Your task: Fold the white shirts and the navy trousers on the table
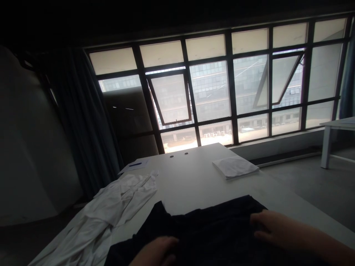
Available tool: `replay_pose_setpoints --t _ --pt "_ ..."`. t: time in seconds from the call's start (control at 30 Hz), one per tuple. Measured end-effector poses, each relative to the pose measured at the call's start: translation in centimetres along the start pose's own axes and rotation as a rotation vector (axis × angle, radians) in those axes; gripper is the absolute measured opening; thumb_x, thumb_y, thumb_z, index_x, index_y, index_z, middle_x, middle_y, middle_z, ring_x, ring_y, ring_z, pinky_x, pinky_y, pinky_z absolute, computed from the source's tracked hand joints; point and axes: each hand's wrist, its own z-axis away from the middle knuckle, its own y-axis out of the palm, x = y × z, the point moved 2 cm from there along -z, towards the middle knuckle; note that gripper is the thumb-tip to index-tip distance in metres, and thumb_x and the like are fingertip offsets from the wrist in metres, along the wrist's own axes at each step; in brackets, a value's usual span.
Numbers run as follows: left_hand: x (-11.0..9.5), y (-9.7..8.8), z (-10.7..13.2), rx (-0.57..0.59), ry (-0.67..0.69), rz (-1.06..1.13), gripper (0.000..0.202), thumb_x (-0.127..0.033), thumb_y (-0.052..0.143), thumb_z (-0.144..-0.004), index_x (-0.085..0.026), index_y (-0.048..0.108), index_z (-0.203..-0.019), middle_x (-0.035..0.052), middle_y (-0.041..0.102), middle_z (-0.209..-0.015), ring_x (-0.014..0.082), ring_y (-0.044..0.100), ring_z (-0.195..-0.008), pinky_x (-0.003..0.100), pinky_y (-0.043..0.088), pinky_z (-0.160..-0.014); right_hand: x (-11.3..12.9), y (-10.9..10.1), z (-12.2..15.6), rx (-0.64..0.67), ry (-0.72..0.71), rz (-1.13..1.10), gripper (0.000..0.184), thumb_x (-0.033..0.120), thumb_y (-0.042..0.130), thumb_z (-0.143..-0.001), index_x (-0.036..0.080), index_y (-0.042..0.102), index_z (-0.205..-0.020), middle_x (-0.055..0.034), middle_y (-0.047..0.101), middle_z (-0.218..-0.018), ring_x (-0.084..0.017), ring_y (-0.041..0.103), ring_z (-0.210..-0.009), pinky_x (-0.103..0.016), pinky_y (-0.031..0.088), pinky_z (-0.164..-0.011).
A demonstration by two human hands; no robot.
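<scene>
A dark garment [210, 229] lies spread on the white table [194, 177] at the near edge. My left hand [156, 253] rests on the garment's lower left part, fingers curled into the cloth. My right hand [270, 225] grips the garment's right edge, fingers pinched on the fabric. Both forearms enter from the bottom of the view.
A crumpled white garment [111, 210] lies at the table's left. A folded white cloth [234, 167] sits at the far right of the table. A paper with a blue pen [135, 164] lies at the far left. Large windows [210, 92] stand behind; another white table [337, 127] is at right.
</scene>
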Motion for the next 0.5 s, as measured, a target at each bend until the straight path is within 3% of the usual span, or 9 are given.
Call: replay_pose_setpoints --t 0.1,0.17,0.23,0.37,0.43,0.5 --pt "3.1 -2.2 -1.0 -0.176 -0.086 -0.161 0.061 -0.024 0.063 -0.072 -0.035 0.062 -0.132 -0.0004 0.055 -0.146 0.0282 0.049 -0.135 0.041 0.037 -0.116 -2.4 -0.2 -3.3 -0.158 -0.039 0.025 0.034 0.037 0.059 -0.08 0.031 0.069 -0.112 -0.0065 0.071 -0.109 -0.029 0.068 -0.096 -0.039 0.051 -0.083" --pt "5.1 -2.6 -1.6 -0.136 -0.115 -0.147 0.073 -0.022 0.064 -0.068 -0.032 0.056 -0.139 0.0013 0.05 -0.151 0.0279 0.045 -0.139 0.04 0.034 -0.117 -4.5 0.4 -5.1 -0.214 -0.032 0.047 0.041 0.031 0.058 -0.078 0.028 0.068 -0.118 -0.0075 0.07 -0.116 -0.029 0.067 -0.102 -0.04 0.049 -0.09" --pt "6.2 -2.7 -1.9 -0.088 -0.098 -0.148 0.067 -0.019 0.061 -0.068 -0.033 0.06 -0.134 0.0004 0.052 -0.148 0.0263 0.046 -0.137 0.039 0.036 -0.115 -6.2 1.0 -6.4 -0.197 -0.009 0.068 0.036 0.029 0.057 -0.079 0.027 0.07 -0.112 -0.0075 0.072 -0.112 -0.029 0.067 -0.101 -0.04 0.049 -0.09" --pt "6.5 -3.9 -2.7 -0.134 -0.079 -0.212 0.041 -0.01 0.052 -0.072 -0.03 0.072 -0.101 0.0009 0.071 -0.118 0.0228 0.061 -0.114 0.031 0.044 -0.098 -7.0 0.9 -7.9 -0.196 0.028 0.051 0.021 0.031 0.054 -0.083 0.025 0.072 -0.092 -0.0064 0.074 -0.093 -0.027 0.069 -0.088 -0.035 0.049 -0.077" --pt "6.6 -5.6 -3.6 -0.274 -0.144 -0.15 0.033 -0.01 0.054 -0.074 -0.029 0.072 -0.094 0.0013 0.074 -0.099 0.0221 0.067 -0.099 0.028 0.045 -0.086 -6.8 0.1 -8.6 -0.251 0.075 -0.054 0.019 0.035 0.056 -0.084 0.023 0.07 -0.09 -0.0048 0.073 -0.079 -0.024 0.069 -0.074 -0.032 0.048 -0.067" --pt "7.0 -7.7 -5.1 -0.45 -0.207 -0.058 0.024 -0.014 0.059 -0.077 -0.028 0.07 -0.093 0.0009 0.073 -0.087 0.0225 0.068 -0.089 0.029 0.045 -0.08 -6.9 -0.5 -9.7 -0.318 0.198 -0.321 0.02 0.038 0.06 -0.083 0.021 0.068 -0.09 -0.001 0.066 -0.06 -0.021 0.063 -0.054 -0.029 0.044 -0.056"
